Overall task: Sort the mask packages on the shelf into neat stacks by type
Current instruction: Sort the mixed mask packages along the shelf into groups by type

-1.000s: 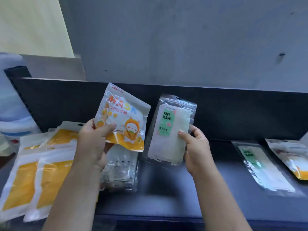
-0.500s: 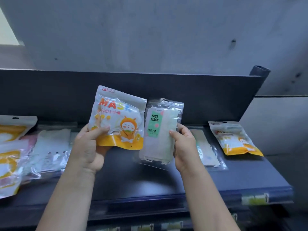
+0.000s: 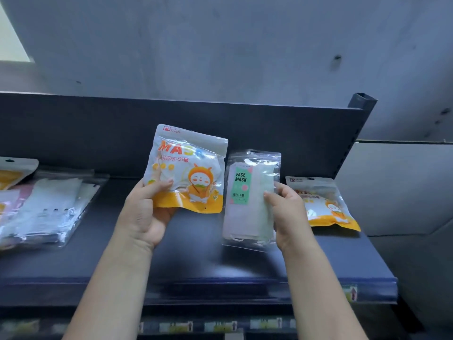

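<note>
The left hand [image 3: 144, 212] pinches a glossy white-and-orange plastic mask pouch printed with a cartoon figure [image 3: 188, 169] by its lower left corner, thumb across the front and fingers curled behind, so the printed face stands upright and readable above the dark blue metal shelf [image 3: 220, 271]. The right hand [image 3: 285, 212] grips a clear plastic packet of pale folded masks with a green "FACE MASK" label [image 3: 250, 197] along its right edge, thumb on the front, the packet likewise upright and clear of the shelf. The two packages hang side by side, close but apparently not touching, which probably lets the person compare the types before choosing a stack for each. On the shelf to the right lies a second white-and-orange cartoon pouch [image 3: 323, 204], flat and partly hidden behind the right hand; it looks like the matching home for the pouch in the left hand. To the left, a loose overlapping spread of clear packets with pale masks [image 3: 51, 207] rests flat, and orange-and-white pouches at the far left edge [image 3: 12, 173] are only partly in view. Whether another clear packet lies behind the right hand cannot be told.
</note>
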Action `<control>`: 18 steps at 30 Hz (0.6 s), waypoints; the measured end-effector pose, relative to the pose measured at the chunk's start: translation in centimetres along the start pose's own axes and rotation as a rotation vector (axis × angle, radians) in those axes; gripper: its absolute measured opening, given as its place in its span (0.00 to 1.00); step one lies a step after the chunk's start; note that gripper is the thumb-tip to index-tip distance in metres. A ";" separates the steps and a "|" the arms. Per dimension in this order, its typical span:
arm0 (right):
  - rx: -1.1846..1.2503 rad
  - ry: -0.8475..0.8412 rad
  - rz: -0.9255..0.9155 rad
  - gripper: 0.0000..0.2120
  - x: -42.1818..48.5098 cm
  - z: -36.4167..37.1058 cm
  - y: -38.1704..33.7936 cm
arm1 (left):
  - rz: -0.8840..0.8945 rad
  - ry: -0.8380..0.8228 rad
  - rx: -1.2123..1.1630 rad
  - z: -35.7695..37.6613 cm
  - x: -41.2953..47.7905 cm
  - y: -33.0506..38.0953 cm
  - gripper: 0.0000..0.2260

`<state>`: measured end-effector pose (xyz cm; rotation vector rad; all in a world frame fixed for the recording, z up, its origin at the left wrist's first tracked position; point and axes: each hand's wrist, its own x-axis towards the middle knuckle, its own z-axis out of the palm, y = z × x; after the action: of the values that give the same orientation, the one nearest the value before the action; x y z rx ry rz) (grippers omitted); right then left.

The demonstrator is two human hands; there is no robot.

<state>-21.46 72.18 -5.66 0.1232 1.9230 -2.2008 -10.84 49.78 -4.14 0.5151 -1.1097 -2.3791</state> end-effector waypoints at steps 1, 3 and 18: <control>-0.024 -0.009 0.006 0.12 0.4 -0.9 -0.2 | 0.003 0.007 0.002 0.7 -0.4 -0.7 0.16; -0.077 -0.021 0.018 0.13 1.4 -2.6 -0.3 | 0.002 0.015 0.007 1.9 -1.1 -2.0 0.16; -0.678 0.048 -0.126 0.04 5.2 -5.2 0.9 | 0.058 0.133 0.036 6.6 -3.2 -7.7 0.15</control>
<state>-26.70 76.61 -8.34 -0.0580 2.6388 -1.4949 -13.50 59.95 -5.77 0.6346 -1.0950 -2.2439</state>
